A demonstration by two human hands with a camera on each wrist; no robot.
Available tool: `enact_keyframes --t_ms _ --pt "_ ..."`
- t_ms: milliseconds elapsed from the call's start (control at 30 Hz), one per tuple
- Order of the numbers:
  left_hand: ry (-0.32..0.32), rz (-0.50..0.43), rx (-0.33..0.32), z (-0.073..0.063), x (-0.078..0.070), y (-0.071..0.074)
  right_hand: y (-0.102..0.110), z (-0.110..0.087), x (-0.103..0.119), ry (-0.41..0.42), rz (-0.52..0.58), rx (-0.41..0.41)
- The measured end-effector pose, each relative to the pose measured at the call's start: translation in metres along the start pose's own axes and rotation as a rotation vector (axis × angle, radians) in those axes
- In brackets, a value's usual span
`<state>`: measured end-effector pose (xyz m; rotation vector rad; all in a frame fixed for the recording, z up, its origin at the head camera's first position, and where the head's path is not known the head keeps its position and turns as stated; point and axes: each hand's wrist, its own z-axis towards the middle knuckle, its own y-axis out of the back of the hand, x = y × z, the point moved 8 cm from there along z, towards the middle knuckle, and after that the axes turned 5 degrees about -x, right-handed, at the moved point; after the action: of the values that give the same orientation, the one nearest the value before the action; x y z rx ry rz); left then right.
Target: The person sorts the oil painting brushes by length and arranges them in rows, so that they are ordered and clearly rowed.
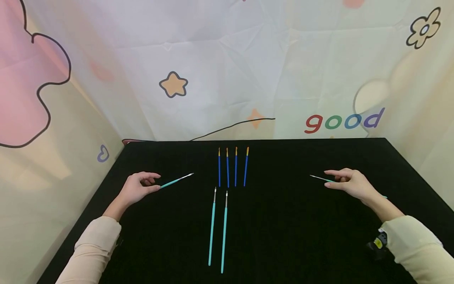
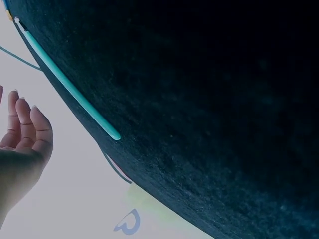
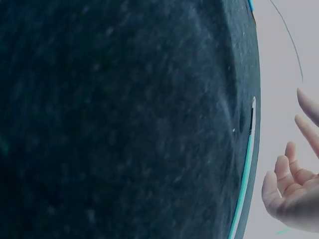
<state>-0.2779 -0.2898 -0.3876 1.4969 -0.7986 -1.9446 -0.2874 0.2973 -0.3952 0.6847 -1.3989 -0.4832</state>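
In the head view my left hand [image 1: 142,183] hovers over the left turquoise paintbrush [image 1: 176,180], thumb and fingers apart. That brush [image 2: 72,87] lies whole on the dark cloth in the left wrist view, apart from the visible left fingers [image 2: 26,127]. My right hand [image 1: 352,183] hovers over the right turquoise paintbrush [image 1: 319,178] in the same way, hiding part of its handle. The right wrist view shows this brush [image 3: 242,181] on the cloth, away from the loosely bent right fingers [image 3: 283,172]. The left thumb is out of its wrist view.
Two turquoise paintbrushes [image 1: 212,232] lie near the middle of the black tabletop [image 1: 301,244]. Beyond them several blue paintbrushes [image 1: 227,169] with orange-yellow tips form a row. A printed curtain [image 1: 227,79] rises behind the table. A small dark device [image 1: 379,241] sits by the right sleeve.
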Motion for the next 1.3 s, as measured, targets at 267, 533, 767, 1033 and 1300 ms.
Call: enact_keyframes --t_ms 267,533,767,1033,1300 --pt "0.017 0.013 0.018 0.003 0.007 0.001 0.004 0.000 -0.009 0.000 -0.025 0.012" --pt "0.035 0.020 0.047 0.004 0.009 0.000 0.007 0.000 -0.024 -0.046 -0.020 0.038" --pt "0.058 0.021 0.073 0.007 0.015 -0.002 0.009 0.005 -0.035 -0.074 -0.028 0.046" --pt "0.108 -0.012 0.166 0.009 0.023 -0.008 0.008 0.008 -0.042 -0.070 -0.024 0.068" --pt "0.165 -0.051 0.237 0.008 0.032 -0.013 0.004 0.009 -0.049 -0.096 -0.009 0.107"
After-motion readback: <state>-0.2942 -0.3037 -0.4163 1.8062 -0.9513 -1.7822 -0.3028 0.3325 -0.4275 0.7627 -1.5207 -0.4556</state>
